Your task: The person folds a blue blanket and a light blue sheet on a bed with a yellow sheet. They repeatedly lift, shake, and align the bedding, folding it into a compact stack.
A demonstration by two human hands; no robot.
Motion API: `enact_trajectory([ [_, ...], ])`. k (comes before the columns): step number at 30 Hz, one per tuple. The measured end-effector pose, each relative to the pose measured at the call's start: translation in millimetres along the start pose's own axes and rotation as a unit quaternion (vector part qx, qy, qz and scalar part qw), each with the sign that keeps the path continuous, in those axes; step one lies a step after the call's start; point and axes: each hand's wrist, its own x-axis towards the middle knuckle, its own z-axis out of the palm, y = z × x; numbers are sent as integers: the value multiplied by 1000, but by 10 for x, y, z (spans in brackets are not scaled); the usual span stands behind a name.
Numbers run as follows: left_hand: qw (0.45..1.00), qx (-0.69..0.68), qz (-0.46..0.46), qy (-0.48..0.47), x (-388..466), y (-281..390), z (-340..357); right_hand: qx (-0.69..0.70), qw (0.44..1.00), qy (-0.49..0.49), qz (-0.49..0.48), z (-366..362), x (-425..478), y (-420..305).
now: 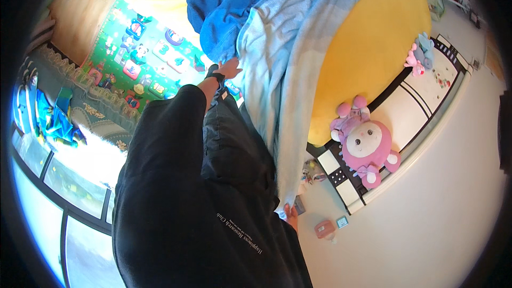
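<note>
A blanket (276, 44) in dark blue, light blue and grey lies in folds over a bed with a yellow sheet (360, 48), and one long part of it stretches down towards me. My right hand (291, 214), at the lower middle beside my black shirt, grips the pale narrow end of this blanket. My left hand (230, 68), with a black band at the wrist, is at the blanket's left edge; its fingers are spread and seem to grip nothing. Whether its fingertips touch the cloth is hard to tell.
A white and black headboard (404, 116) borders the bed at right, with a pink plush toy (366, 140) and smaller plush toys (420, 54) by it. A green printed play mat (140, 56) covers floor at left. Striped cloth (56, 116) lies near the window.
</note>
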Motion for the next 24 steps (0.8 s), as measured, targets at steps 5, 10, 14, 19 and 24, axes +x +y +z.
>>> enact_trajectory([
  [5, 976, -151, 131, 81, -181, 152, -25, -134, 987, 74, -51, -100, 297, -316],
  [10, 917, -355, 180, -36, -930, 1196, -276, -207, 939, 54, -269, -251, 954, -795],
  [14, 904, -313, 271, -105, -1798, 2487, -458, -203, 901, -95, -371, -240, 1112, -1609],
  [19, 912, -321, 144, -212, -2152, 3649, 130, -276, 796, -297, -449, -274, 512, -2293],
  [24, 988, -111, 109, 6, -2234, 3908, 885, -400, 676, -431, -444, -558, 491, -2136],
])
